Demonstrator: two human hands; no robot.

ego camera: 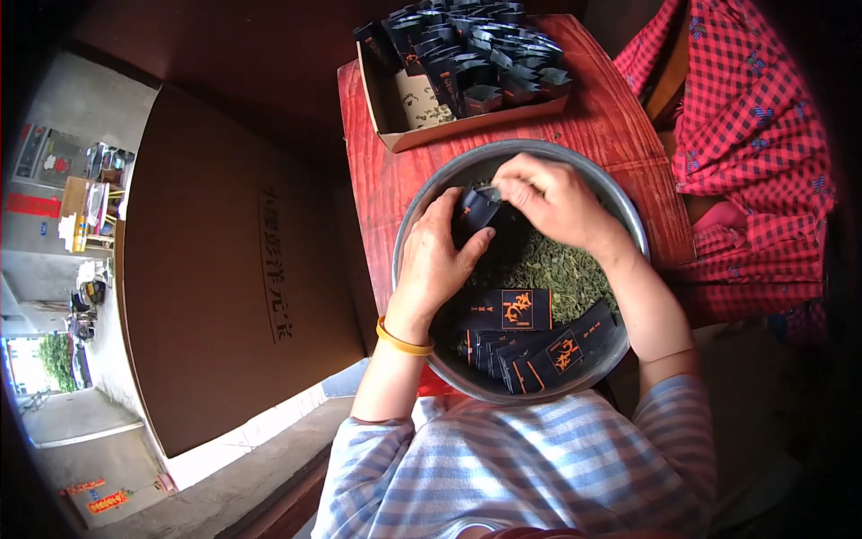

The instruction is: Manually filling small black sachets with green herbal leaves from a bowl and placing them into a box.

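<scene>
My left hand [438,252] grips a small dark packet [477,210] with an unsealed top, above the left side of a round metal basin [640,232]. At the packet's mouth is my right hand [549,202], its thumb and fingers pinched together; whether they hold leaves or the packet's edge I cannot tell. Dried green leaves [562,269], apparently tea, lie in the basin. On them, toward my body, rest a flat dark packet [495,310] with orange print and a fanned stack of similar packets [518,360].
Beyond the basin, a shallow cardboard box [471,128] holds many upright dark packets and some spilled leaf bits. Both stand on a red wooden table [377,202]. A large cardboard carton [222,269] rises at left; red checked cloth [741,135] hangs at right.
</scene>
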